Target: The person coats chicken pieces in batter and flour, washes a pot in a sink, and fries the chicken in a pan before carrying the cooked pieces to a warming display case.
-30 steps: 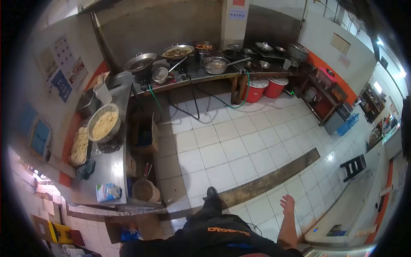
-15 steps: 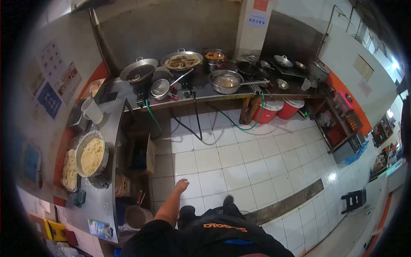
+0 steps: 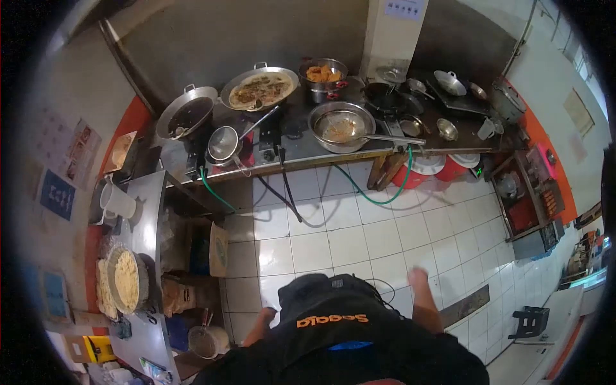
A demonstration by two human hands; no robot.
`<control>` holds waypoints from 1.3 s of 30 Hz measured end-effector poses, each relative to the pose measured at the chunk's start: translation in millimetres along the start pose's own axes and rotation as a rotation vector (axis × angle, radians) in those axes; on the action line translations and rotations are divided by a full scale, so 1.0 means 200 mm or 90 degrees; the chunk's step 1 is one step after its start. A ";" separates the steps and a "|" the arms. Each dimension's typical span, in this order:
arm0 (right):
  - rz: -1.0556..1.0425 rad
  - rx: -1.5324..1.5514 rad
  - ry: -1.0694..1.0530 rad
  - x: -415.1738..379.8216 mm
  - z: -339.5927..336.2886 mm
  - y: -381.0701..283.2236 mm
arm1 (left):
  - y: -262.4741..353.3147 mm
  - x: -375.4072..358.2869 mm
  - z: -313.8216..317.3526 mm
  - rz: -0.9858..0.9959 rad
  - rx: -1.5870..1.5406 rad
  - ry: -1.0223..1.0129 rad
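Note:
My left hand (image 3: 265,316) hangs low beside my dark shirt, near its left side. Its fingers are mostly hidden, and nothing shows in it. On the other side, my right hand (image 3: 418,276) swings out over the tiled floor, smeared by motion, with no object visible in it. Ahead on the cooking counter stand a wok of dark oil (image 3: 192,114), a wide wok of bubbling oil with food (image 3: 262,90), a pot topped with fried pieces (image 3: 323,72) and a pan with a strainer (image 3: 340,127). A round sieve (image 3: 224,142) with a long handle lies at the counter's front.
A steel table (image 3: 144,208) on the left bears a bowl of pale crumbly flour mix (image 3: 128,282) and a white jug (image 3: 118,200). Green hoses (image 3: 378,201) hang below the counter. Red buckets (image 3: 410,174) stand under it. A black stool (image 3: 529,322) is at right.
My view has come closer to the cooking counter. My left arm has swung back toward my body, and my right hand has swung forward into view.

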State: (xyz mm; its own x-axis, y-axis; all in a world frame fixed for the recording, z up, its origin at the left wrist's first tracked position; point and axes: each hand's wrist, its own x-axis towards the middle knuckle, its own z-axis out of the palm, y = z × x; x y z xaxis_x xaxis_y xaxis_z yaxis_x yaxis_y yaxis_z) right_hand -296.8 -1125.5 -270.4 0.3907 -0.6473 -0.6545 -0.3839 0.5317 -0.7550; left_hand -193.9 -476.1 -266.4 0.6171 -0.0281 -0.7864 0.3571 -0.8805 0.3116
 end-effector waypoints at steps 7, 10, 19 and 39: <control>-0.157 0.268 -0.183 0.29 1.27 -1.59 | 0.10 0.10 -0.03 -0.054 -0.138 -0.002; -0.169 0.379 -0.200 0.55 1.59 -1.85 | 0.20 0.32 -0.18 -0.042 -0.140 -0.002; -0.276 0.251 0.037 0.37 1.79 -2.25 | 0.76 1.50 -1.03 0.144 -0.333 0.121; -0.500 0.375 0.214 0.64 1.46 -2.76 | 1.64 1.43 -1.15 0.030 -0.116 -0.068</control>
State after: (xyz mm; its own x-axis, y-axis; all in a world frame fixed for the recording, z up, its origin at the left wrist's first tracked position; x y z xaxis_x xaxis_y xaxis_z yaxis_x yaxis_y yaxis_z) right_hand 209.2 -1342.3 51.3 0.0660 -0.9978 0.0078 0.3833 0.0181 -0.9235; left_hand 261.2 -663.7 -266.8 0.5614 -0.1254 -0.8180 0.4565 -0.7776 0.4325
